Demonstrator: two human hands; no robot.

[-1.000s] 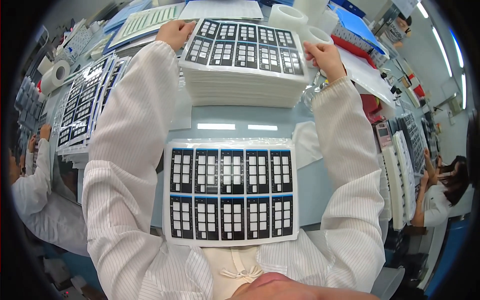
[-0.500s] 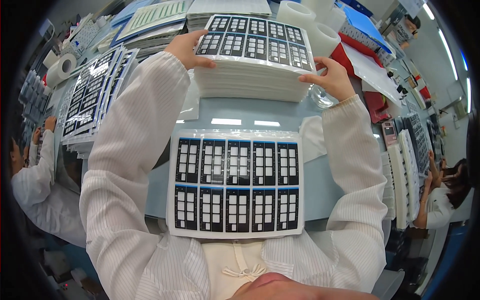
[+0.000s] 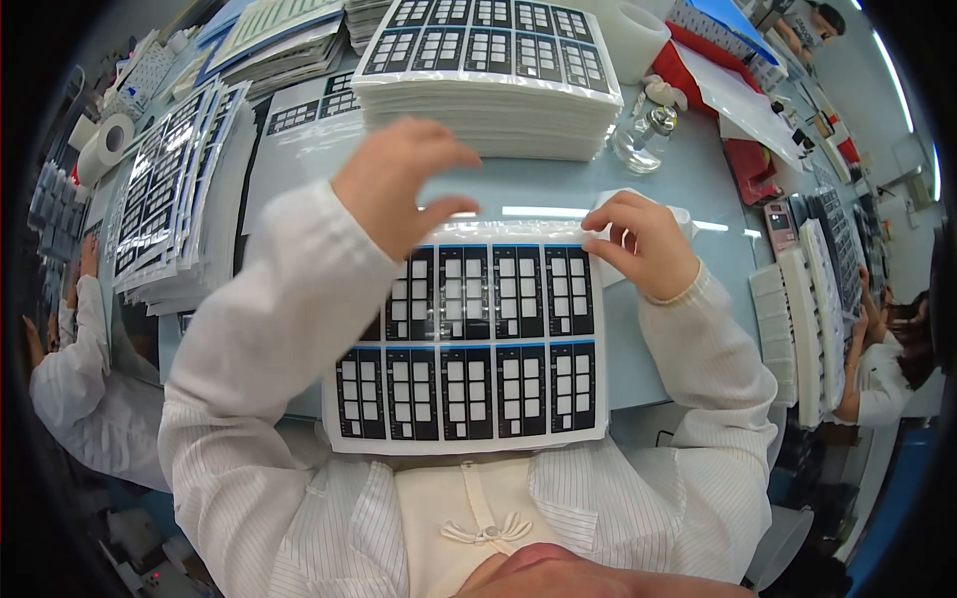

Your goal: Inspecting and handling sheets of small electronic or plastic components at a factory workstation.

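In front of my chest lies a white-bordered printed sheet (image 3: 469, 344) with rows of black panels, blue-edged and filled with white squares. A strip of clear film shows along its far edge. My right hand (image 3: 643, 244) is at the far right corner, its curled forefinger and thumb closing on the sheet's edge. Over the far left part hovers my left hand (image 3: 404, 184), empty, blurred, its fingers and thumb apart; it hides the sheet's upper left. Beyond both hands stands a thick stack of similar sheets (image 3: 488, 115), touched by neither.
A second, fanned stack of printed sheets (image 3: 174, 189) stands at left, near a white roll (image 3: 105, 149). A clear glass bottle (image 3: 646, 140) stands right of the thick stack. White crumpled material (image 3: 688, 219) lies behind my right hand. Co-workers (image 3: 882, 364) sit on both sides.
Both hands have left the thick stack and come nearer to me, toward the sheet in front. The right has reached its far right corner; the left is over its far left part.
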